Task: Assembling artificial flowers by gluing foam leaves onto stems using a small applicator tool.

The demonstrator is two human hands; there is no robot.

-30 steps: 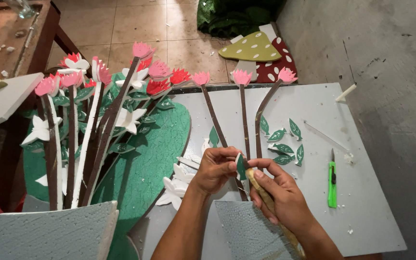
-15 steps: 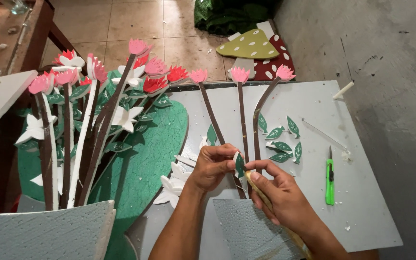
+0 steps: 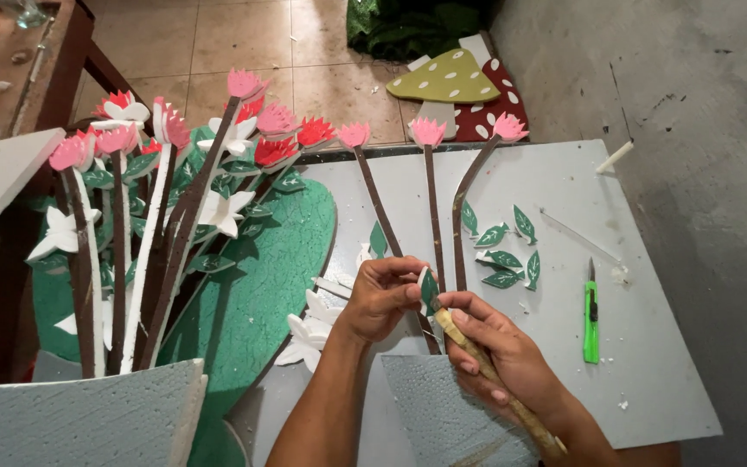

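By our reckoning the work was midway: bunched pink foam flowers (image 3: 175,164) carried leaves, loose green foam leaves (image 3: 503,251) remained at centre right. Our left hand (image 3: 382,298) pinched a small green foam leaf (image 3: 428,290) against a brown stem (image 3: 434,233) mid-frame; our right hand (image 3: 503,355) closed round a wooden-handled brush (image 3: 494,380).

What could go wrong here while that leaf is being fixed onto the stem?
The left hand pinches a small green leaf at the brown stems, right beside the stick-like tool in the right hand; a slip could poke the fingertips or tear the leaf. The green utility knife lies close to the right forearm, so it might get knocked.
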